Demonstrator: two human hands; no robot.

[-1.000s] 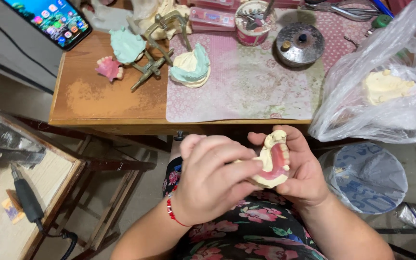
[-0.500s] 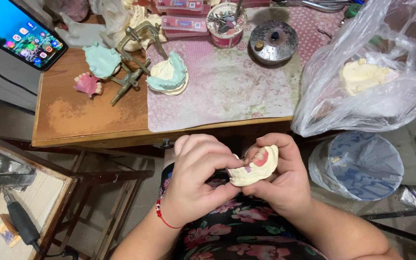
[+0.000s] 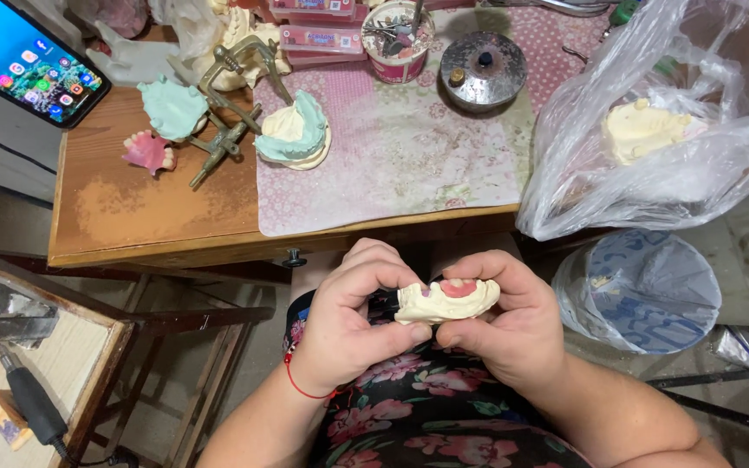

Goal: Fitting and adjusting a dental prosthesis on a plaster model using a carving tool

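Both hands hold a cream plaster dental cast (image 3: 444,300) with a pink wax denture base on top, over my lap in front of the table edge. My left hand (image 3: 353,325) grips the cast's left end with thumb and fingers curled around it. My right hand (image 3: 504,325) cups its right end from below and behind. The cast lies nearly flat, with the pink part facing up.
On the wooden table (image 3: 140,217) lie a metal articulator (image 3: 231,104) with teal and cream casts (image 3: 292,130), a pink denture piece (image 3: 147,152), a phone (image 3: 23,56), a round metal lid (image 3: 481,69) and a cup of tools (image 3: 396,39). A plastic bag (image 3: 661,130) holds another cast; a lined bin (image 3: 639,290) stands on the right.
The cast has been turned from upright to nearly flat between my hands. The camera has shifted, so the table sits a little lower and to the right in view.
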